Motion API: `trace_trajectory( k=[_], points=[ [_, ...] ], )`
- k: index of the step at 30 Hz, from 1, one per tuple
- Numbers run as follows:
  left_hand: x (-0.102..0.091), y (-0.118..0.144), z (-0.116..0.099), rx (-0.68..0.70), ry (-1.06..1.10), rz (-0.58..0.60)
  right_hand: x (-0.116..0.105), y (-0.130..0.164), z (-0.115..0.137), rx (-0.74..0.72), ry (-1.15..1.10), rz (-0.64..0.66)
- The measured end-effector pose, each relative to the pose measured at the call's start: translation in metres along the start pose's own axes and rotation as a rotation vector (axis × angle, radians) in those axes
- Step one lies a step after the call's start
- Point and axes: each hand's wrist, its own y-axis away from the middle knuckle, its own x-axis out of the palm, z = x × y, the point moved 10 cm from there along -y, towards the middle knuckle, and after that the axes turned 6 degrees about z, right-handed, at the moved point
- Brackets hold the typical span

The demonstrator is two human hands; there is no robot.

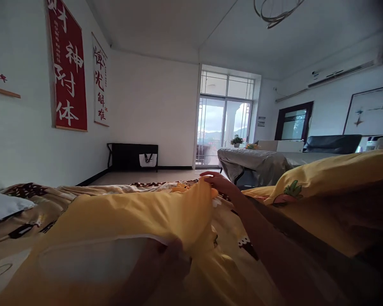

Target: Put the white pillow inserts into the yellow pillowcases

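A yellow pillowcase (121, 208) spreads across the lower left, over a patterned bed cover (230, 225). Its pale-edged opening faces me, and something whitish (92, 259) shows inside, too dim to name surely. My left hand (175, 259), dark and blurred at the bottom centre, is closed on the edge of this opening. Farther out, my right hand (217, 182) pinches a raised corner of the same pillowcase, and the cloth is drawn into folds between both hands. My right forearm reaches in from the lower right.
More yellow cloth with a printed carrot-like figure (290, 189) rises at the right. A white pillow or cloth (8, 206) lies at the left edge. Beyond the bed stand a covered table (258, 159), a potted plant (236, 140) and a black panel (127, 157) with a bag (148, 160).
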Motion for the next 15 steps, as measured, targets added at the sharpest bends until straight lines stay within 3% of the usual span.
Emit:
trace_trajectory(
  k=[3,6,9,12,15],
  points=[
    [0.001,0.023,0.001,0.028,0.033,0.022,-0.01,0.008,0.042,-0.148,0.315,-0.195],
    [-0.003,0.039,0.001,0.083,0.057,-0.025,-0.001,0.01,0.071,-0.244,0.418,-0.287],
    [-0.003,0.041,0.005,0.074,-0.003,-0.04,0.018,0.015,0.095,-0.309,0.479,-0.306],
    [0.006,0.029,0.006,0.033,-0.04,0.049,0.036,0.026,0.122,-0.369,0.489,-0.301],
    [0.016,0.016,0.007,-0.008,0.077,0.109,0.047,0.037,0.131,-0.355,0.323,-0.267]
  ],
)
